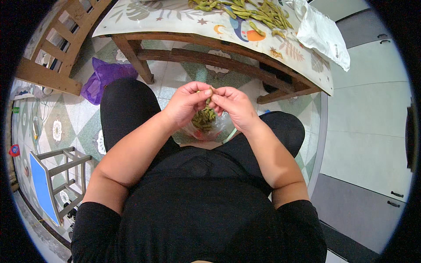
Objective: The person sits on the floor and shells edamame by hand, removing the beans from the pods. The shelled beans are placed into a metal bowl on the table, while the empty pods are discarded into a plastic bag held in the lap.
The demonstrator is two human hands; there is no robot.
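The left hand [186,105] and the right hand [234,105] meet fingertip to fingertip in front of the table [302,61], both pinched shut on a single green pod [211,90] held between them. Directly under the hands, between the person's knees, a clear plastic bag [219,129] holds a heap of green pods. More green pods [252,13] lie piled on the table's patterned cloth, with a white plastic bag [324,35] at their right. A purple bag [105,76] lies on the tiled floor left of the table's leg.
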